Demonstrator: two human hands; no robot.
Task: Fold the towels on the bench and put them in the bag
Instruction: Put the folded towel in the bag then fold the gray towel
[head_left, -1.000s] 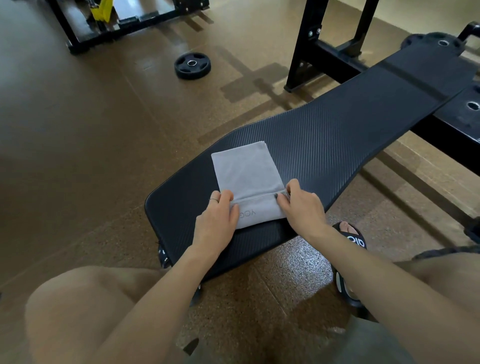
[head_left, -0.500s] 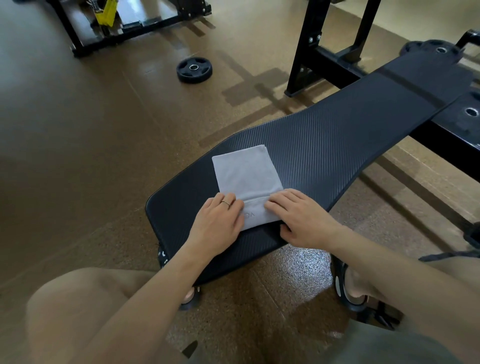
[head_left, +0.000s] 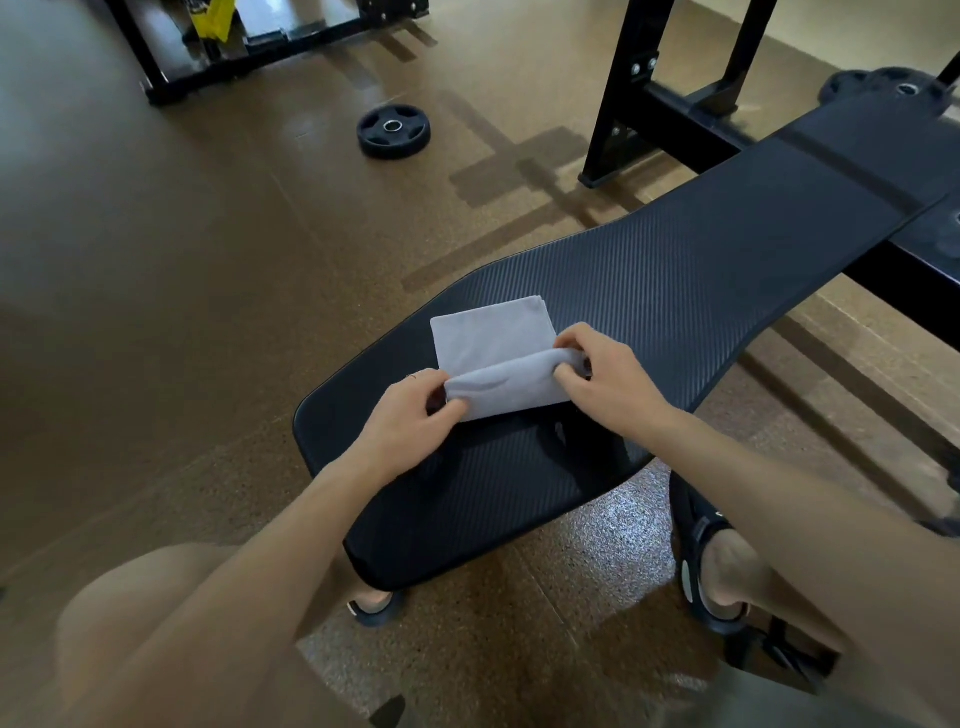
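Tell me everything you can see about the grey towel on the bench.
The towel is plain light grey, soft-looking cloth, already folded into a small rectangle with layered edges showing at its far right corner. It lies flat on the near end of the black ribbed bench. Its near edge is lifted and rolled up toward the far side. The left hand pinches the left end of that roll, and the right hand grips the right end. Nothing else touches it.

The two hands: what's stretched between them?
In the head view, a grey towel's rolled near edge spans from left hand to right hand, both pinching it.
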